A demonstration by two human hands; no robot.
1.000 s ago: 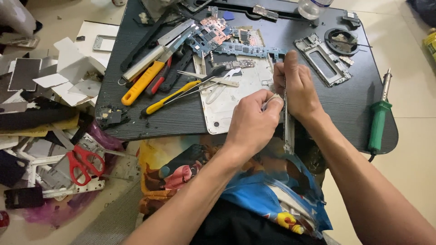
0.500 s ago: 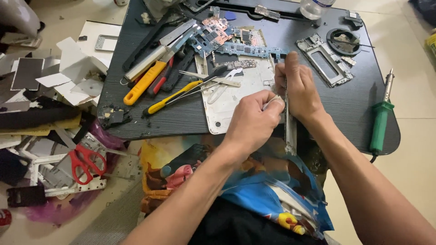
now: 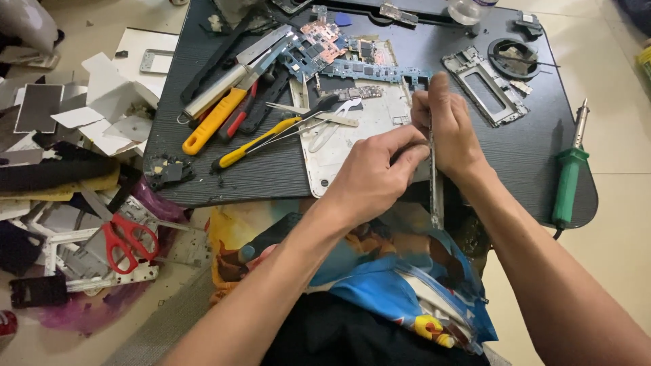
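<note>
My right hand [image 3: 451, 132] grips the top of a thin flat device panel [image 3: 436, 196], held edge-on and upright over the near edge of the black work board [image 3: 529, 163]. Beside it, my left hand [image 3: 373, 179] pinches that panel's left edge with thumb and forefinger. What lies between those fingertips is hidden. Just behind both hands, a white back cover [image 3: 336, 146] lies flat on the board.
Circuit boards [image 3: 359, 64], a yellow-handled screwdriver [image 3: 251, 146], an orange-handled tool [image 3: 210, 122] and tweezers [image 3: 312, 112] lie at the board's left and back. At right are a metal frame [image 3: 485, 85] and a green soldering iron [image 3: 566, 179]. Red scissors [image 3: 125, 240] and scrap parts cover the floor at left.
Both hands stay on the panel in almost the same place. My left fingertips have shifted slightly along its edge.
</note>
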